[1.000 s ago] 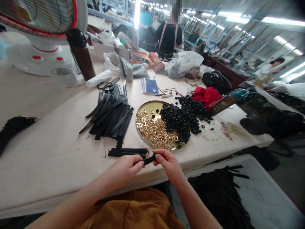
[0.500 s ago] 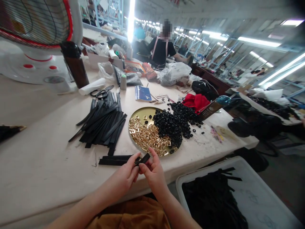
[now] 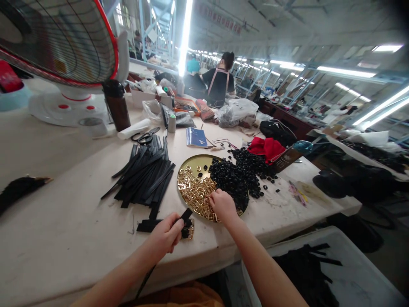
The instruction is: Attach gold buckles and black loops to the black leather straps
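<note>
My left hand [image 3: 166, 233] is closed around a black strap [image 3: 187, 214], whose short end sticks out past the thumb. The strap's other part hangs below the hand over the table edge. Under and beside that hand lie black straps with gold buckles [image 3: 191, 229] at their ends. My right hand [image 3: 224, 205] is over the round gold tray [image 3: 200, 161], fingertips pinched together among small square gold buckles [image 3: 195, 192]; what is between them is hidden. Black rings [image 3: 228, 172] are heaped on the tray's right half and spill onto the table behind it.
A pile of black straps [image 3: 143, 172] lies left of the tray, with scissors [image 3: 146, 136] behind it. A fan [image 3: 72, 104] and a brown bottle [image 3: 117, 106] stand at the back left. A white bin [image 3: 351, 243] holding black pieces is below the table's right front. A co-worker [image 3: 220, 81] is beyond.
My hands have separated. My right hand left the strap and moved right and up into the tray of buckles. My left hand keeps the strap, and the view has shifted slightly.
</note>
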The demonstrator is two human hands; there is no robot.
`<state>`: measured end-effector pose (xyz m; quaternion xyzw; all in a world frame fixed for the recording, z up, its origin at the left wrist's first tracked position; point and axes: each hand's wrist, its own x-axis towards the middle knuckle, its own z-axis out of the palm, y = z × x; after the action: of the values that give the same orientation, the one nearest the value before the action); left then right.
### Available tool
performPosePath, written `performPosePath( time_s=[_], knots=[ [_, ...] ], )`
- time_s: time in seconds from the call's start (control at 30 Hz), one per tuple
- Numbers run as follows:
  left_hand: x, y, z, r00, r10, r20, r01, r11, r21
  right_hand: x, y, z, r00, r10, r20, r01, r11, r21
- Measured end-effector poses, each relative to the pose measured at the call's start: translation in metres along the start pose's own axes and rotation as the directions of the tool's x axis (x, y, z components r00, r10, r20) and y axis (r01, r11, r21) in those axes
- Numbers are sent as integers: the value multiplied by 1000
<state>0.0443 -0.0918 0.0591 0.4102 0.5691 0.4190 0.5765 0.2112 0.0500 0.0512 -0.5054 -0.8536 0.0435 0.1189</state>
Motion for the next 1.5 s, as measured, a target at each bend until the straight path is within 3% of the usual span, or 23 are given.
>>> performPosePath(
  time_s=[0.1, 0.17, 0.2, 0.27, 0.33, 0.37, 0.43, 0.53, 0.7, 0.8, 0.97, 1.07, 1.2, 1.37, 1.5],
  knots=[
    [2, 4, -1, 999, 25, 27, -24, 1000, -20, -5, 0, -5, 1000, 2, -20, 0, 998, 60],
    [3, 11, -1, 999, 48, 23, -47, 999, -21, -14, -5, -11, 1000, 29, 1, -28, 941, 339],
    [3, 15, -1, 998, 56, 15, -56, 998, -22, -19, -9, -15, 998, 40, 57, -64, 842, 535],
    [5, 22, 0, 997, 74, -9, -74, 997, -21, -31, -22, -20, 972, 4, 236, -207, 500, 841],
    [6, 27, 0, 997, 78, -16, -78, 997, -8, -44, -38, -24, 919, -78, 387, -364, 212, 907],
    [6, 28, 1, 997, 71, -11, -71, 997, 5, -49, -45, -25, 897, -107, 429, -415, 128, 901],
    [5, 28, 0, 999, 53, 3, -53, 998, 38, -57, -57, -24, 881, -134, 453, -451, 50, 891],
    [0, 24, -1, 999, 44, 13, -45, 991, 123, -63, -67, -20, 898, -130, 421, -418, 48, 907],
    [-8, 22, -3, 993, 115, 21, -117, 965, 235, -69, -67, -13, 929, -98, 356, -344, 120, 931],
    [-9, 24, -3, 992, 128, 11, -127, 963, 237, -75, -67, -12, 946, -114, 302, -271, 231, 935],
    [-7, 23, -2, 996, 90, -12, -84, 966, 244, -82, -71, -14, 979, -136, 152, -62, 512, 857],
    [-6, 18, -1, 998, 61, -28, -53, 972, 230, -83, -72, -16, 987, -150, 51, 46, 579, 814],
    [-8, 11, 0, 1000, 26, 5, -26, 984, 176, -84, -72, -16, 995, -93, 23, 22, 457, 889],
    [-17, 12, 0, 997, 51, 59, -63, 975, 212, -87, -73, -15, 985, 118, 129, -148, 169, 974],
    [-26, 22, -1, 986, 83, 144, -127, 933, 336, -88, -74, -14, 964, 146, 223, -219, -45, 975]
  ],
)
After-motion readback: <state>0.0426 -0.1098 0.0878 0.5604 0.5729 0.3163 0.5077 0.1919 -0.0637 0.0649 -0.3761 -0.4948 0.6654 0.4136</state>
